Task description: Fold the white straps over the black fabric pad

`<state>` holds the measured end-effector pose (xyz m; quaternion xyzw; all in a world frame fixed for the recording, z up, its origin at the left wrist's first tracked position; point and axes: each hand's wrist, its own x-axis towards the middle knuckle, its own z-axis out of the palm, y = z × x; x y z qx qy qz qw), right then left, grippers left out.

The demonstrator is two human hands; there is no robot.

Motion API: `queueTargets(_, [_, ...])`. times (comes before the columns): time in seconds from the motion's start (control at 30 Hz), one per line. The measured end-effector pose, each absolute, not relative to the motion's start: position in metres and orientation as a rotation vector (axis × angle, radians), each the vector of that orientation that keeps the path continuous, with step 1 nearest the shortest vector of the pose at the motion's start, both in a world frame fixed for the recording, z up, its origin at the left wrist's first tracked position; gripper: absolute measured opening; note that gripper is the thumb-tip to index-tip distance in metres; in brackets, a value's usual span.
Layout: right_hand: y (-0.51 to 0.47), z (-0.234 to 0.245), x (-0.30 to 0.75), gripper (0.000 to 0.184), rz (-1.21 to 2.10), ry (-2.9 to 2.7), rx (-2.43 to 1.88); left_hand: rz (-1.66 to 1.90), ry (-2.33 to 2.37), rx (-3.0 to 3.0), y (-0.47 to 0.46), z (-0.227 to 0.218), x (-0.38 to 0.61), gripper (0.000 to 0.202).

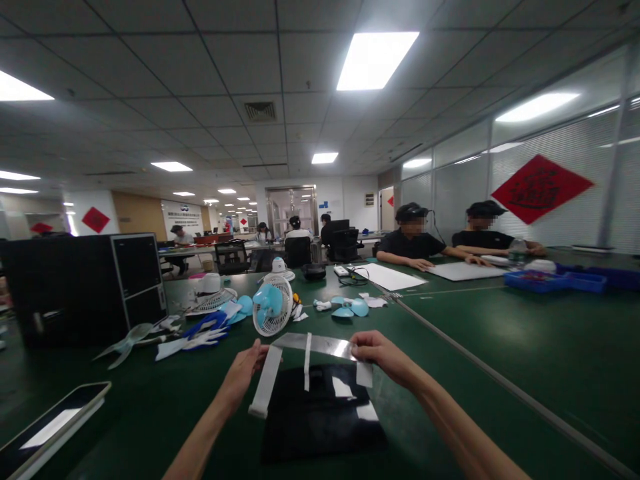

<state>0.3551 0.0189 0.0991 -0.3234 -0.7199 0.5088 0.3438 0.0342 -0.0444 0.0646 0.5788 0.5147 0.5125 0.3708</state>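
My right hand [377, 353] pinches the right end of a shiny silver strip [320, 344] between thumb and fingers. At its left end, my left hand [246, 370] has its fingers curled behind the corner, thumb upward; the exact grip is partly hidden. White bands hang from the strip: a wide band [267, 387] at the left, a narrow one [307, 370] near the middle and a short piece [365, 375] at the right. Below and behind them lies a glossy black panel [320, 430] on the green table, reflecting the ceiling lights.
Ahead are a small fan [273, 307], blue fan blades [350, 307] and blue-white gloves [195, 337]. A phone-like device [55, 423] lies front left, a black computer case [85, 287] behind it. Blue trays [555, 280] stand right. Two people sit across the table.
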Motion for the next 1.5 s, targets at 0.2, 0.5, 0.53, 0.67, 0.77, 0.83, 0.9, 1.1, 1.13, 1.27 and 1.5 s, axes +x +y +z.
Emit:
queueTargets(0.2, [0.013, 0.102, 0.35, 0.015, 1.274, -1.962, -0.973, 1.228, 1.464, 1.651, -0.052, 0.07, 0.044, 0.058])
queueTargets(0.5, [0.002, 0.107, 0.373, 0.02, 1.543, -2.089, -0.932, 0.711, 1.101, 1.435, -0.074, 0.07, 0.048, 0.034])
queueTargets(0.53, [0.001, 0.104, 0.377, 0.019, 1.563, -2.119, -0.93, 0.625, 1.097, 1.448, -0.075, 0.067, 0.049, 0.032])
queueTargets(0.67, [0.005, 0.084, 0.382, 0.013, 1.508, -2.247, -1.05, 0.42, 1.189, 1.514, -0.07, 0.053, 0.054, 0.023])
queueTargets(0.77, [0.011, 0.069, 0.378, 0.011, 1.414, -2.333, -1.138, 0.348, 1.257, 1.561, -0.065, 0.047, 0.054, 0.019])
queueTargets(0.83, [0.015, 0.061, 0.374, 0.012, 1.357, -2.372, -1.175, 0.321, 1.308, 1.591, -0.064, 0.048, 0.053, 0.018])
queueTargets(0.9, [0.017, 0.056, 0.37, 0.014, 1.285, -2.398, -1.206, 0.299, 1.362, 1.612, -0.065, 0.051, 0.053, 0.018])
queueTargets(1.1, [0.014, 0.055, 0.363, 0.014, 1.094, -2.456, -1.276, 0.3, 1.477, 1.65, -0.066, 0.059, 0.054, 0.021])
queueTargets(1.13, [0.013, 0.055, 0.363, 0.014, 1.077, -2.46, -1.292, 0.305, 1.48, 1.657, -0.066, 0.058, 0.054, 0.022])
queueTargets(1.27, [0.014, 0.054, 0.363, 0.015, 1.046, -2.443, -1.327, 0.315, 1.497, 1.664, -0.065, 0.056, 0.055, 0.023])
queueTargets(1.5, [0.015, 0.05, 0.365, 0.017, 0.969, -2.45, -1.362, 0.319, 1.58, 1.702, -0.063, 0.053, 0.057, 0.02])
